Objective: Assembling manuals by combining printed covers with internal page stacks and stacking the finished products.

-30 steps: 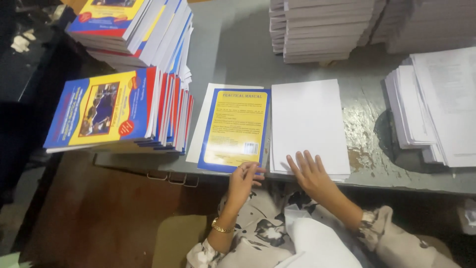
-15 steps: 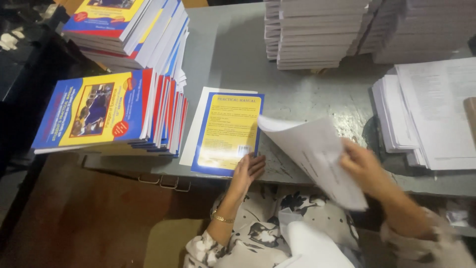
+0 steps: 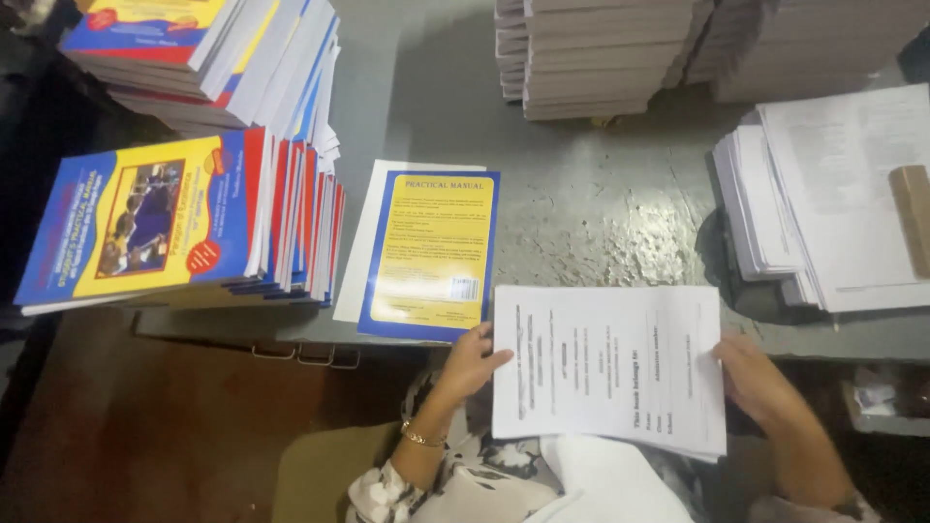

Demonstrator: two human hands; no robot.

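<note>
Grey table (image 3: 601, 203), seemingly hand-held printed sheets (image 3: 608, 368).

Matt paper sheets (image 3: 608, 368); glossy book cover (image 3: 431, 254); worn, rough-scuffed grey metal table (image 3: 601, 213).

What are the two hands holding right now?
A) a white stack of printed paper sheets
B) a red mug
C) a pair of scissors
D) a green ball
A: the left hand and right hand grip opposite edges of the white stack of printed paper sheets.
</note>
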